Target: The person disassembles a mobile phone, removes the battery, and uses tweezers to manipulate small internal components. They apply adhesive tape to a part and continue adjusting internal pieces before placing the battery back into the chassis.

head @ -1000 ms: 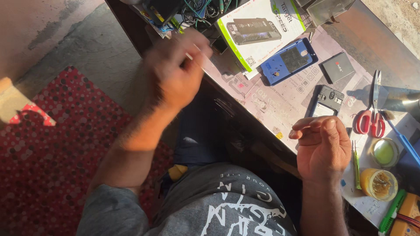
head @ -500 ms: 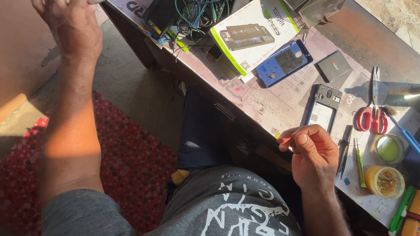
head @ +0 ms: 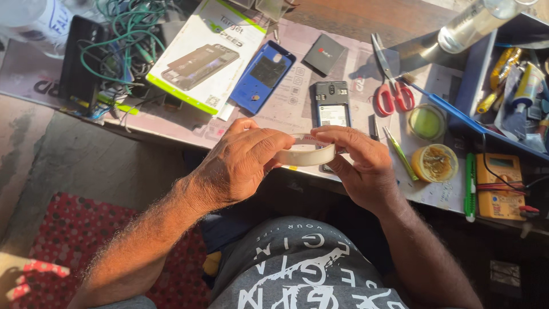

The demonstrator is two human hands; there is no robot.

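Observation:
Both my hands hold a roll of clear tape [head: 306,154] just in front of the workbench edge. My left hand [head: 237,166] grips its left side with thumb and fingers. My right hand [head: 357,163] pinches the right side, fingers over the top. Right behind the roll lies an opened phone [head: 331,106] with its back off, partly hidden by my fingers. A blue phone back cover [head: 263,77] lies to its left.
On the bench [head: 286,114] are red-handled scissors [head: 389,86], a white-and-green box [head: 209,54], tangled green wires [head: 123,40], a small black battery [head: 324,54], two round tins [head: 432,143], a yellow multimeter [head: 500,186] and a blue tray [head: 486,86]. A red mat [head: 86,240] covers the floor.
My left hand came down from high at the left to the bench edge. Both hands now hold the tape roll, which was not seen in them before. The view shifted over the bench.

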